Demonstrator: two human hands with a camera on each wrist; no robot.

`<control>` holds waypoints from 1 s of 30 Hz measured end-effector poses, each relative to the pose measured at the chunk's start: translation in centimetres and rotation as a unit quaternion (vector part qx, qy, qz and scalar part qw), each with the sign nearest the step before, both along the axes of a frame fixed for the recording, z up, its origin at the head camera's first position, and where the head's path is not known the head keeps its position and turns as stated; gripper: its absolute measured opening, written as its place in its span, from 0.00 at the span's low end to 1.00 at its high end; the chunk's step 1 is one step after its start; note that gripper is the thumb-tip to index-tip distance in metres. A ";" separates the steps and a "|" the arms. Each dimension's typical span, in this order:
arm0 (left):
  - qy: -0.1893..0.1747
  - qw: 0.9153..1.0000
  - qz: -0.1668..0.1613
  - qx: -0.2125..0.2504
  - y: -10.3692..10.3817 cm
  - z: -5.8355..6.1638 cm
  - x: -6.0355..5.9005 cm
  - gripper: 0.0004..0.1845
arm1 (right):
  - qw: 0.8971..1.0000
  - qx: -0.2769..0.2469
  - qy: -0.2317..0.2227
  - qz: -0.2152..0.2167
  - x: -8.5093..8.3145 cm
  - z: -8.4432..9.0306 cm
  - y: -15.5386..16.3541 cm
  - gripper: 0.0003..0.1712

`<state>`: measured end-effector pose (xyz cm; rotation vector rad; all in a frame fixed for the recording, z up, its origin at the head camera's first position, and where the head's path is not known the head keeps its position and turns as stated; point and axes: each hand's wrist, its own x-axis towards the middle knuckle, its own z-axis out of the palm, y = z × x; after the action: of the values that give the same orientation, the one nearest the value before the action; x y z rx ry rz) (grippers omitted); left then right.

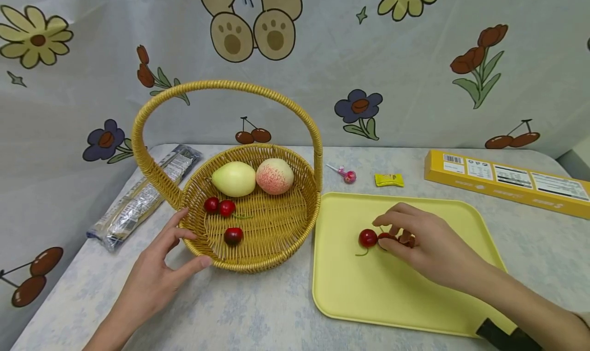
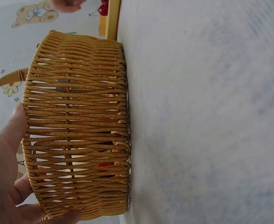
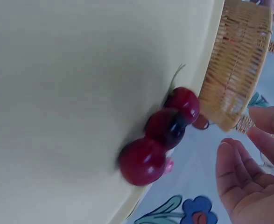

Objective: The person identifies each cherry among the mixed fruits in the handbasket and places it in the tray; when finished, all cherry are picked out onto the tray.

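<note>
The left hand (image 1: pixel 154 274) touches the near left rim of a wicker basket (image 1: pixel 258 263), with thumb and fingers spread along it; the left wrist view shows the thumb (image 2: pixel 14 127) against the rim. In the basket lie a pale green pear (image 1: pixel 236 179), a pinkish peach (image 1: pixel 274 177) and three red cherries (image 1: pixel 233 236). Over a yellow tray (image 1: pixel 369 294) hovers the right hand (image 1: pixel 426 243), fingers loosely bent. Three cherries (image 3: pixel 143 161) lie in a row on the tray beneath it. The right wrist view shows a gap between the fingertips and these cherries, with nothing held.
Behind the tray lie a pink lollipop (image 1: pixel 349 176) and a yellow wrapped candy (image 1: pixel 389 180). A long yellow box (image 1: pixel 507 182) lies at the back right. A silvery plastic package (image 1: pixel 145 197) is left of the basket, whose tall handle (image 1: pixel 226 86) arches upward.
</note>
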<state>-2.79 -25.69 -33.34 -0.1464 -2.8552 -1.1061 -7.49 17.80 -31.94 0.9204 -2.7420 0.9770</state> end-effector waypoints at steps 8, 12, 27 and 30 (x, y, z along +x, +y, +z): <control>0.001 1.000 0.000 0.000 -0.1 0.1 0.0 0.21 | 0.997 -0.045 0.013 0.053 -0.4 1.0 -4.5 0.14; 0.001 1.000 0.000 -0.001 -0.1 0.1 0.0 0.22 | 0.993 -0.066 0.040 0.085 -0.8 1.1 -6.8 0.13; -0.011 1.000 0.008 -0.009 0.0 0.2 -0.1 0.23 | 0.985 -0.029 0.004 0.172 -2.8 1.7 -14.8 0.12; -0.011 1.000 0.007 -0.008 0.0 0.2 -0.1 0.23 | 0.983 0.006 -0.026 0.181 -3.5 1.5 -16.5 0.14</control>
<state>-2.93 -25.74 -33.13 -0.1157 -2.8810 -1.0895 -10.95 1.32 -30.39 1.4526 -2.6777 1.0472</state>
